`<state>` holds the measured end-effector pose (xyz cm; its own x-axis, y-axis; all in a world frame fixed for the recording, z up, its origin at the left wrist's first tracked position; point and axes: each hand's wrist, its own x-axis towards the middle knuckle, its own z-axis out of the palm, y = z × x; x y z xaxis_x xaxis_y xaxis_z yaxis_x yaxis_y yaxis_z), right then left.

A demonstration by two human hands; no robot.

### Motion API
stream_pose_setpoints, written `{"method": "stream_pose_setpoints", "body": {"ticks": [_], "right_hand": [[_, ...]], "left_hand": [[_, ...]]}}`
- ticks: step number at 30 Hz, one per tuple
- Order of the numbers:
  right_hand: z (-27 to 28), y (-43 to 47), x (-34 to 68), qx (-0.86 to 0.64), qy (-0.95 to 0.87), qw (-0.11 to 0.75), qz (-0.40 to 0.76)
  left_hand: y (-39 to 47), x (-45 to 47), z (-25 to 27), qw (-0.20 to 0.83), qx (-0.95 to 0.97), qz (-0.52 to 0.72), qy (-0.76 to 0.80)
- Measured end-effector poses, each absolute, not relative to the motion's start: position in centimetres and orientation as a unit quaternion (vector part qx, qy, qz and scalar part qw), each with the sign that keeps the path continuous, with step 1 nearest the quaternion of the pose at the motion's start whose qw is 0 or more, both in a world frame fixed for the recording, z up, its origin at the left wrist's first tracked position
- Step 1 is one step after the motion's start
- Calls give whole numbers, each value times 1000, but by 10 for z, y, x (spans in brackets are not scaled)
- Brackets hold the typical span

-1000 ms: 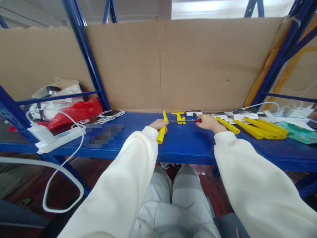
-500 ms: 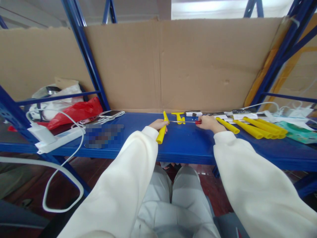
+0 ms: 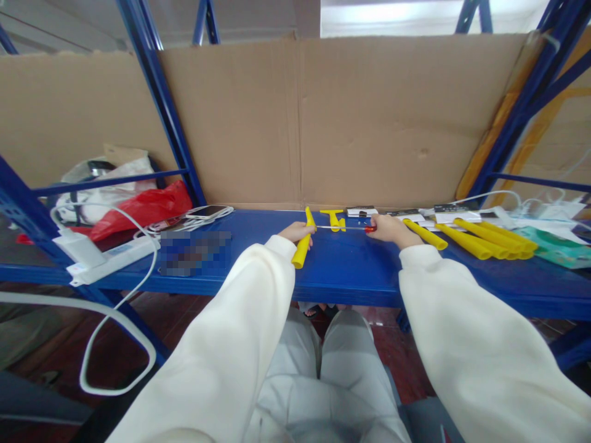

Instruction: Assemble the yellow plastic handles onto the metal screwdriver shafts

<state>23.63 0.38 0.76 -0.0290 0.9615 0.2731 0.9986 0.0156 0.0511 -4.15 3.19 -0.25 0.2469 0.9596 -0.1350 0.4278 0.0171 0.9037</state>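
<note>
My left hand is closed around a yellow plastic tube, which tilts with its wide end toward me. In my right hand is a screwdriver with a red handle, its thin metal shaft pointing left. The shaft's tip meets the side of the yellow tube by my left fingers; the exact contact is too small to make out. Behind the shaft lies a yellow T-shaped plastic piece. Several more yellow tubes rest on the blue shelf to the right of my right hand.
Small black-and-white packets line the back of the blue shelf, against a cardboard panel. At left are a white power strip, a phone, cables and a red bag. A green packet lies far right.
Both hands stay in almost the same place, with the screwdriver still against the tube. My right hand's grip on the handle looks slightly turned.
</note>
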Motion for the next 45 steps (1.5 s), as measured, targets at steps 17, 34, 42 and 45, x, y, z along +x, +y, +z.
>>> {"method": "stream_pose_setpoints", "body": {"ticks": [17, 34, 42, 45], "right_hand": [[9, 2, 234, -697, -706, 68, -105], [5, 5, 235, -703, -702, 70, -87], [8, 3, 236, -702, -702, 79, -91], [7, 3, 234, -699, -705, 74, -93]], "left_hand": [[31, -41, -2, 463, 648, 277, 538], [29, -41, 0, 454, 657, 273, 537], [22, -39, 3, 450, 657, 273, 540], [23, -39, 2, 446, 658, 275, 541]]}}
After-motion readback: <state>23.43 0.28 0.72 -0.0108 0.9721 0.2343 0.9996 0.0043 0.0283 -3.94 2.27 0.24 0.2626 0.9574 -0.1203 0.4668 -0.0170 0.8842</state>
